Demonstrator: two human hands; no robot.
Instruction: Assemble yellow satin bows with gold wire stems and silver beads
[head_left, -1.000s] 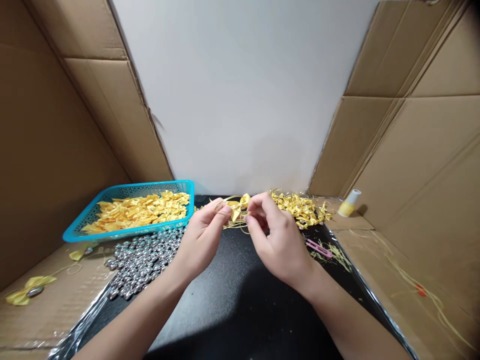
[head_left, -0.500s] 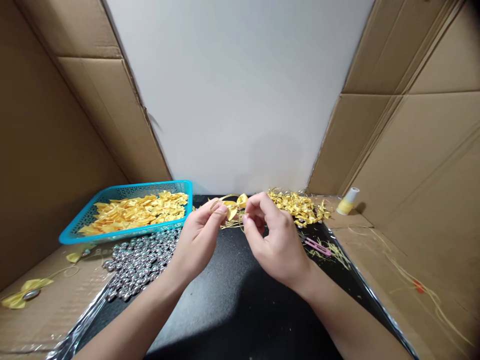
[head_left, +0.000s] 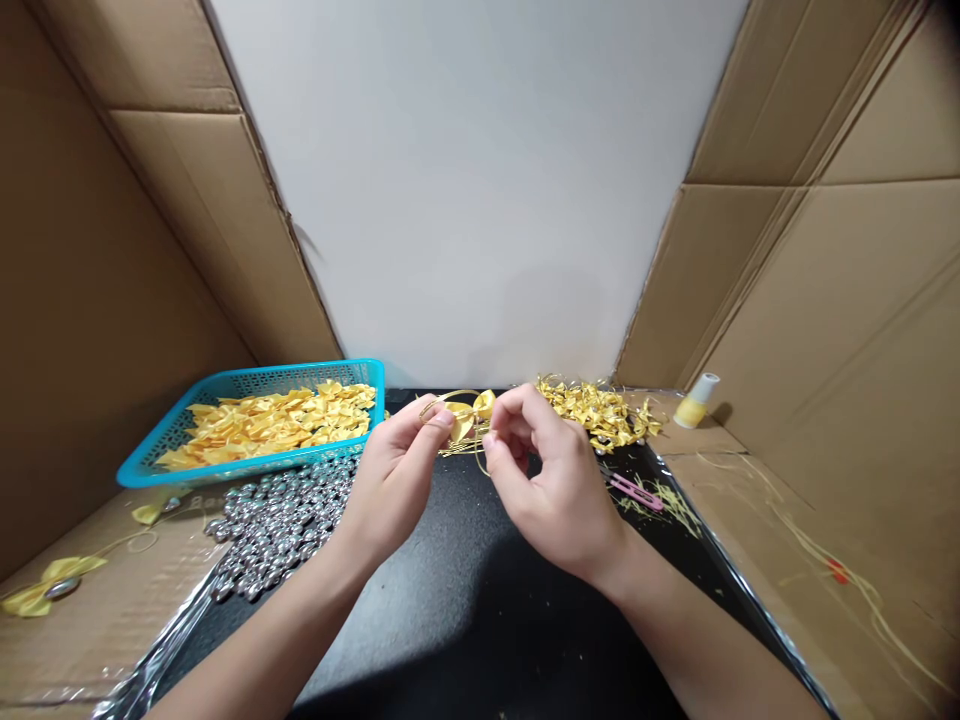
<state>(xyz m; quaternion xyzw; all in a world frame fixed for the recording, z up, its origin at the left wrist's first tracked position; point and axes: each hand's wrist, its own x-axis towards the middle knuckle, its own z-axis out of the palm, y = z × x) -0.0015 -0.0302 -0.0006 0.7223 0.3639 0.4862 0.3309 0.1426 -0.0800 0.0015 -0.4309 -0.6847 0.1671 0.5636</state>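
Observation:
Between thumb and fingers, my left hand pinches a yellow ribbon bow just above the black tabletop. A thin gold cord arches over the bow and loops down on its right side. My right hand is closed beside the bow, thumb and index fingertip pinched together where the cord meets them. The curled fingers hide the cord's end. Behind my hands, several gold cords lie on the table.
At the left stands a turquoise basket of yellow bows, with silver beads spilled before it. To the right are a pile of corded bows, pink-handled thread snips, cord scraps and a yellow-white bottle. Cardboard walls enclose the table.
Both hands stay almost in place. The cord's loop beside the bow now hangs lower and shows more plainly near my right fingertips.

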